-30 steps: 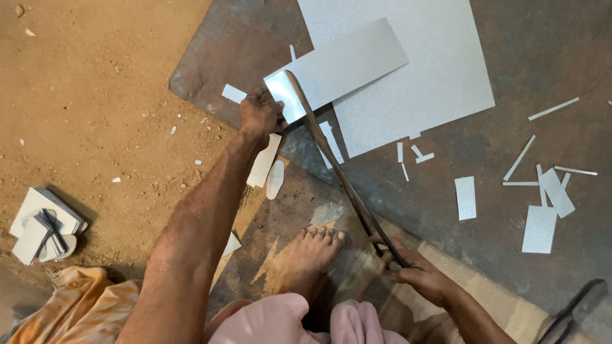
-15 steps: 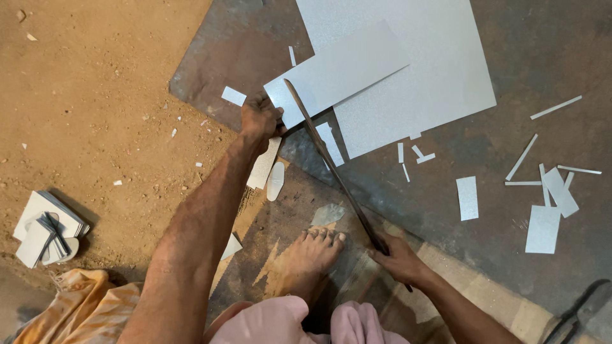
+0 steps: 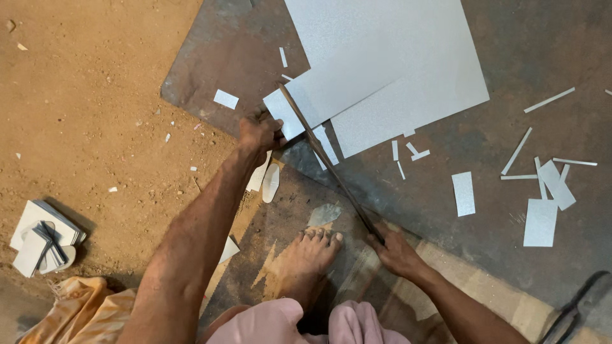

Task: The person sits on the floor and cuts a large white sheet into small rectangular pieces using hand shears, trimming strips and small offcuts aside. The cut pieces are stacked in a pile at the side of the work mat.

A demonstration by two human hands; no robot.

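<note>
The left hand (image 3: 260, 132) is clenched on the near corner of a grey metal sheet (image 3: 338, 89), pinning it against the blade, while the right hand (image 3: 394, 250) is wrapped tight round the handle end of a long shear (image 3: 328, 162), a dark bar that runs from about five o'clock by the foot up to eleven o'clock, where its tip crosses the sheet's edge. The sheet lies on a larger sheet (image 3: 414, 70) at twelve o'clock, both resting on a dark floor plate (image 3: 497, 267). To cut cleanly here, I judge the sheet should be kept flat and pushed squarely into the blade, fingers held back from the cutting line, and the handle pressed down in one steady stroke rather than jerked. The left arm reaches out nearly straight, wrist turned inward; the right arm is bent, forearm low, coming in from four o'clock. A bare foot (image 3: 310, 255) is planted at six o'clock between the arms, perhaps bracing the shear's base, though the view does not show that clearly. Offcut strips (image 3: 539, 191) lie scattered at three o'clock, and a small stack of cut pieces (image 3: 41, 239) sits on the dirt at eight o'clock.
</note>
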